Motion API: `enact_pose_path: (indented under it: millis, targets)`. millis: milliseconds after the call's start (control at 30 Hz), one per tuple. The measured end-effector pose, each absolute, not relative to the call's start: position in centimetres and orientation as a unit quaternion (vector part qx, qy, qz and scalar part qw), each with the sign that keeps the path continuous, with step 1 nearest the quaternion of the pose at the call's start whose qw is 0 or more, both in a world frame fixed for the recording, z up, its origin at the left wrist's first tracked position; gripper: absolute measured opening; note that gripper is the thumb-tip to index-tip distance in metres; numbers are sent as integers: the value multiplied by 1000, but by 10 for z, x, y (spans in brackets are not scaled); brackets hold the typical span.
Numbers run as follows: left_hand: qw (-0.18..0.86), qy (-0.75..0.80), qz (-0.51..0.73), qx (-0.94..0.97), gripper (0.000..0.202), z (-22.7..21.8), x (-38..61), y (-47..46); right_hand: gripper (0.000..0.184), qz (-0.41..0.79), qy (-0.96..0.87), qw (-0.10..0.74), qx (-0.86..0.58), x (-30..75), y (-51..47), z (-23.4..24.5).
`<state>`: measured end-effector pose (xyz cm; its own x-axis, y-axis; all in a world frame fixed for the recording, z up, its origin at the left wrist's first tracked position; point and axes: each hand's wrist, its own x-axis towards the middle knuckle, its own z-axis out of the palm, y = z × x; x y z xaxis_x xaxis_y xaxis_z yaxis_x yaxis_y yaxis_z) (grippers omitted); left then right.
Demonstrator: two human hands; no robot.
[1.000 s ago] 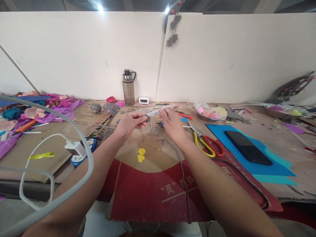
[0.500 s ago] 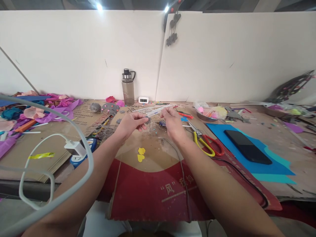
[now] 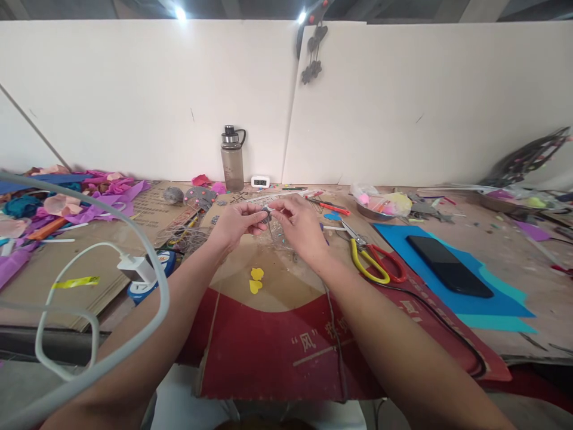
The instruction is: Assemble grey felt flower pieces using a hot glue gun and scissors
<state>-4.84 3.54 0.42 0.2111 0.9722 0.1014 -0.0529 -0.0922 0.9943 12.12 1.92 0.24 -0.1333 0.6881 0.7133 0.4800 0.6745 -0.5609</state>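
A small grey piece (image 3: 265,216) is pinched between the thumb and fingers of my left hand (image 3: 237,226), over the middle of the cardboard. My right hand (image 3: 299,224) reaches in from the other side, its thumb and fingertips closed together at the upper edge of that piece. Whatever lies between those right fingertips is too small to make out. Below the hands, two yellow paper cutouts (image 3: 256,280) lie on the cardboard sheet (image 3: 264,358). Beyond my right wrist rest scissors (image 3: 373,257) with one yellow and one red handle.
A black phone (image 3: 449,266) lies on blue sheets at right. Behind stand a grey bottle (image 3: 232,164) and a small white clock (image 3: 260,181). A metal bowl (image 3: 380,210) holds pink and yellow bits. On the left are a white cable (image 3: 154,263), grey yarn (image 3: 183,237) and coloured scraps (image 3: 62,203).
My right hand has moved left, from a spot apart to right against the grey piece. My left hand keeps its pinch in nearly the same place.
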Motion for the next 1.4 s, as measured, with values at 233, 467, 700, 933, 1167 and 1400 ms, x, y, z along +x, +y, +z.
enact_pose_path:
  millis: [233,467,700,933,1167,1400]
  targets:
    - [508,415,455,602,34,6,-46,32,11,8,-785,472,-400,116,18,2]
    - [469,436,478,601,33,8,-45,31,9,62,-712,525,-462,123,24,3]
    - [505,397,481,597,34,6,-46,33,10,62,-785,484,-382,125,13,14]
    - [516,399,465,599,36,6,-48,33,13,32,-815,424,-393,127,13,15]
    - [523,404,448,601,36,2,-48,37,12,-75,-843,366,-386,128,9,16]
    - [544,401,465,572,36,4,-47,36,9,12,-755,484,-442,134,18,14]
